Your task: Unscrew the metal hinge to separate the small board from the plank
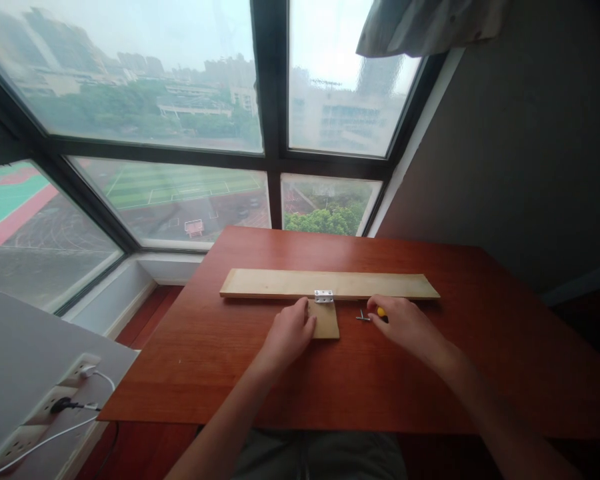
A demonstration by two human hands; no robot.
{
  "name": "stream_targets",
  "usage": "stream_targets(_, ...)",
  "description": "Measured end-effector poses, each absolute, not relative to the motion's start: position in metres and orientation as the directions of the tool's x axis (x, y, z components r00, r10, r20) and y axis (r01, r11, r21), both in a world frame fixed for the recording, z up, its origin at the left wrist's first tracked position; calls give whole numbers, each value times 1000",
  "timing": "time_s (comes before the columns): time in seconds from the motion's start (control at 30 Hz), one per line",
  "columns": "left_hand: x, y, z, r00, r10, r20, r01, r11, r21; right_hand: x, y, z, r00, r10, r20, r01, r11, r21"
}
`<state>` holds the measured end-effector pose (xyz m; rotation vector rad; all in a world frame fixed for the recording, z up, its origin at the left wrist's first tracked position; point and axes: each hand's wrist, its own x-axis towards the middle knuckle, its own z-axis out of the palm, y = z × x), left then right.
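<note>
My left hand (293, 327) grips the left edge of a small wooden board (327, 321), thumb and fingers closed around that side. A silver metal hinge (324, 297) with holes lies across the small board's far edge and the near edge of a long pale plank (300, 281). To the right, my right hand (397, 320) has its fingers curled together close to a few thin metal screws (363, 319) on the table. Something small and yellow (381, 311) shows between its fingers; the rest of it is hidden by the hand.
The reddish-brown table (205, 380) reaches toward large dark-framed windows (275, 160). At the lower left, a low wall carries sockets (45, 403) with plugged-in cables. A grey wall (490, 153) rises on the right, and a curtain (420, 27) hangs above.
</note>
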<state>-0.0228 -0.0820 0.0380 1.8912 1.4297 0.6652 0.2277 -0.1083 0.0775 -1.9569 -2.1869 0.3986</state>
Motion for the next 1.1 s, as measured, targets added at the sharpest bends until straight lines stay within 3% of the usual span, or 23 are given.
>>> stream_targets(0.17,-26,-81,50,254,967,15,843,-229,488,228,-110,91,-114,989,97,933,139,-331)
stream_targets(0.37,-19,-91,56,361,931,62,862,-358,358,225,-111,116,-67,968,242,919,155,-363)
stream_targets(0.53,-7,-107,54,554,825,113,736,-548,398,219,-116,142,-75,943,326,858,227,-461)
stream_targets(0.63,-3,-114,48,603,788,120,670,-583,459,213,-119,162,-38,921,388,805,258,-534)
stream_targets(0.8,-13,-122,37,593,790,156,633,-577,516,203,-112,184,55,885,462,730,280,-623)
stream_targets(1.1,-57,-124,32,558,809,185,668,-570,479,180,-73,172,147,773,617,601,425,-677)
